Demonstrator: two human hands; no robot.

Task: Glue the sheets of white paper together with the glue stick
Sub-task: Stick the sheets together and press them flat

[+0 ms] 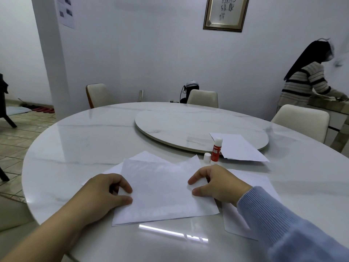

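Left hand [105, 193] pinches the left edge of the top white sheet [162, 191] between thumb and curled fingers. Right hand [217, 184], in a blue sleeve [287, 224], grips the same sheet's right edge likewise. This sheet lies askew over further sheets on the near tabletop [85, 148]. Glue stick [216, 151] stands upright, far right of the hands, its white cap [207, 158] just beside it. Another sheet [239, 148] lies partly on the turntable [179, 125].

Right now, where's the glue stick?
Head view, right of centre: the glue stick stands upright on the table, its cap beside it, between the held sheets and the lazy Susan.
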